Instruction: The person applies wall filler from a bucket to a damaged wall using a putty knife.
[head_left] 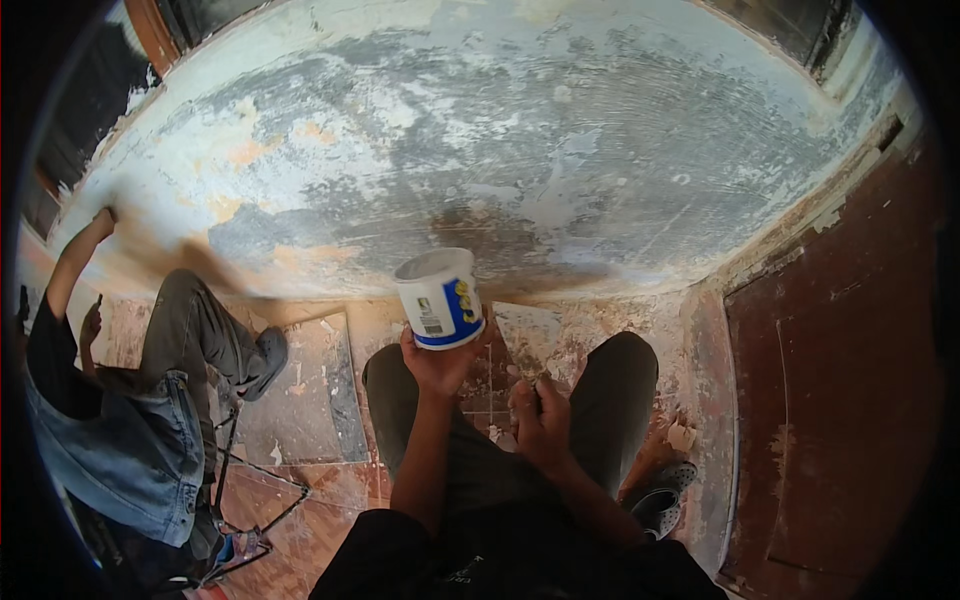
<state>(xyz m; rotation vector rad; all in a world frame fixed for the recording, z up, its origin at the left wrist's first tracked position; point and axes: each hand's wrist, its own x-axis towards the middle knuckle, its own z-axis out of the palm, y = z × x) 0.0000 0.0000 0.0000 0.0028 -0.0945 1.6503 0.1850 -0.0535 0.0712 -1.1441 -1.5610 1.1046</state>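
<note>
My left hand (440,366) is closed round the lower part of a white plastic tub (438,297) with a blue and yellow label. It holds the tub slightly tilted in front of the wall, with the rim facing up; what is inside cannot be made out. Right of it and a little lower, my right hand (541,420) is closed above my lap, fingers bent together. Whatever lies in its grip is too small and dim to name. Just beyond those fingers shows a pale, flat, speckled wedge shape (528,328); whether it is held or lies on the floor is unclear.
A patchy grey and white wall (580,150) fills the far side. Another person (130,430) sits at left, one hand against the wall. A worn sheet (305,395) lies on the stained floor. A dark red door-like panel (830,380) stands at right; a dark clog (660,505) shows below.
</note>
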